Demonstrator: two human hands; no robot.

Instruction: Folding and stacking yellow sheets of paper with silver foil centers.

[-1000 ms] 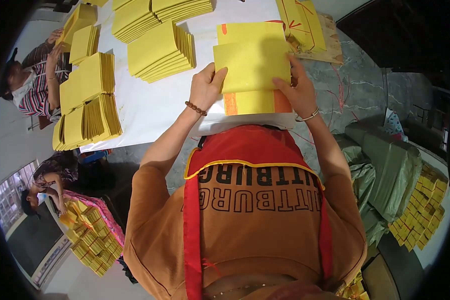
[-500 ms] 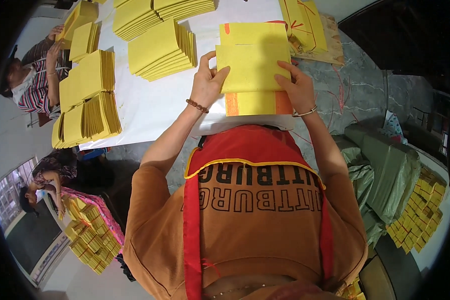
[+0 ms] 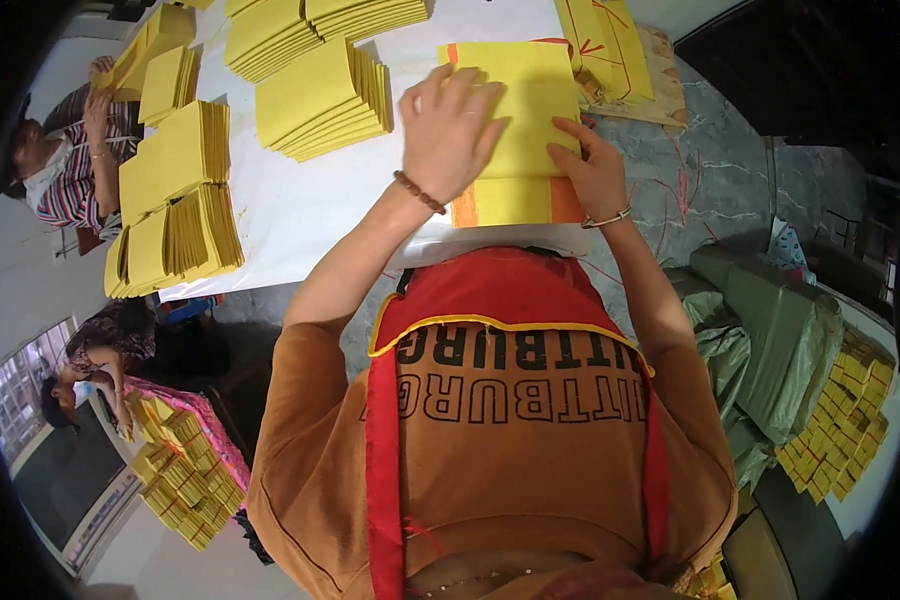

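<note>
A yellow rectangular paper sheet (image 3: 533, 132) lies over orange-marked yellow paper (image 3: 510, 204) on the white-covered bench (image 3: 305, 215). The left hand (image 3: 447, 127), grip open, spans the sheet's left side; I cannot tell whether the right hand (image 3: 599, 175) pinches its right edge. Steadying that edge should keep layers square.

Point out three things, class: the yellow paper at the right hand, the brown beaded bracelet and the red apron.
Yellow paper (image 3: 530, 140), head view: middle of its face.
Brown beaded bracelet (image 3: 420, 191), head view: its middle beads.
Red apron (image 3: 505, 290), head view: its wide panel.
</note>
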